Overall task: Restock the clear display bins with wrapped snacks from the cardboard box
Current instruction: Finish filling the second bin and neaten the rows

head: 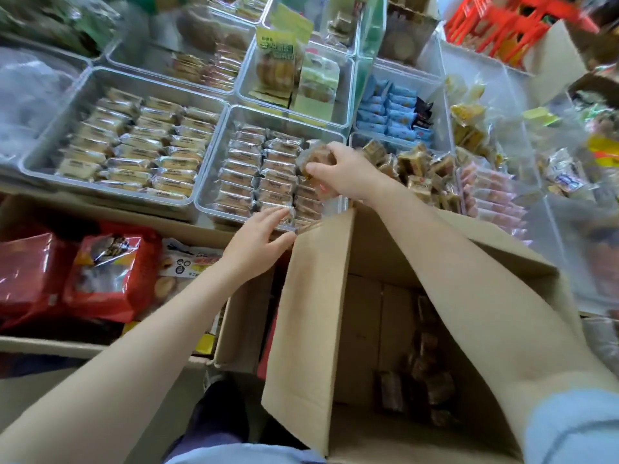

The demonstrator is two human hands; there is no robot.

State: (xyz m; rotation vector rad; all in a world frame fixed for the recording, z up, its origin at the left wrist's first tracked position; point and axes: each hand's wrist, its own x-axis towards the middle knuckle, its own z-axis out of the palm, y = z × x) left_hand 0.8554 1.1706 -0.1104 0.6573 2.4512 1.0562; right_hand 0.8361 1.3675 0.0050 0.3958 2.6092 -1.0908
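Box (311,329) nearest, open, few brown snacks (432,373) left inside. Right hand (348,172) grip holds one snack (316,159) over the bin (214,182), nearly full, rows stacked. Left hand (258,239) grip loose, fingers straight at the bin's front edge. Restock well along.

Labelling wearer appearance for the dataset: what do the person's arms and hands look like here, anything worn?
Both forearms are bare, with no gloves, watch or rings visible on the left hand or right hand. A light blue sleeve shows on the right upper arm at the frame's lower right corner. Similar light blue fabric sits at the bottom edge. No markings are visible.
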